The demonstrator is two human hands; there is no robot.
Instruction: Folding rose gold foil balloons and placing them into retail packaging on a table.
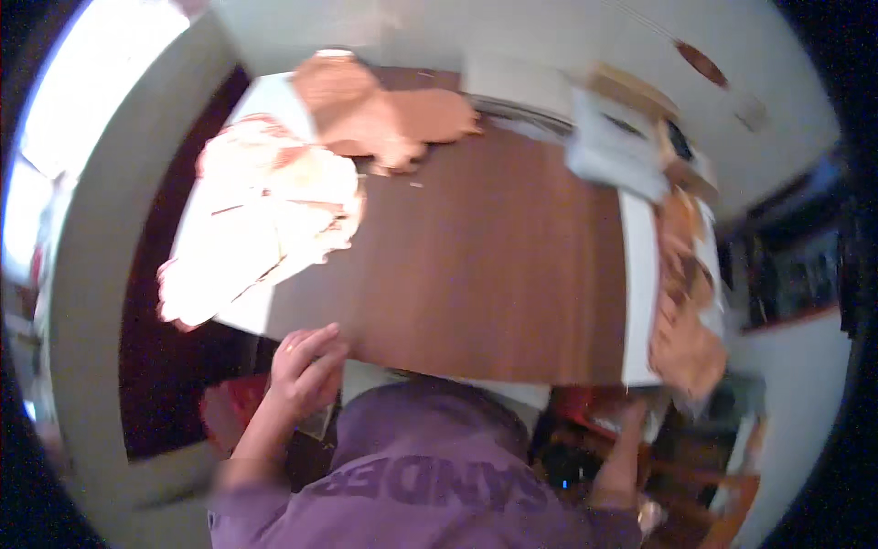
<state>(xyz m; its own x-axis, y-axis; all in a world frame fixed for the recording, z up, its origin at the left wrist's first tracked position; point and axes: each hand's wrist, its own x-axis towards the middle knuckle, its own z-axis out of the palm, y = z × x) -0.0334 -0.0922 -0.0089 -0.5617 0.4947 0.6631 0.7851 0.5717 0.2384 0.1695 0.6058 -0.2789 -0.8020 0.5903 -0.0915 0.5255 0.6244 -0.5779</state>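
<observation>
My left hand (311,364) is at the near left edge of the brown tabletop (485,256), its fingers loosely bent, with a ring on one of them. Nothing shows in it. Low on the right, my right hand (633,412) hangs by the table's near right corner; it is blurred, so its fingers do not show clearly. Bright, washed-out pale sheets (274,210) lie in a pile on the left of the table, nearest to my left hand. Above my right hand, a heap of crumpled tan pieces (686,339) lies along the right side.
Flat orange-brown pieces (366,105) lie at the back left. A whitish box or packet (617,142) sits at the back right, with a cardboard box (636,90) behind it. Beyond the right side stands a wooden chair or frame (732,503). A wall closes off the back.
</observation>
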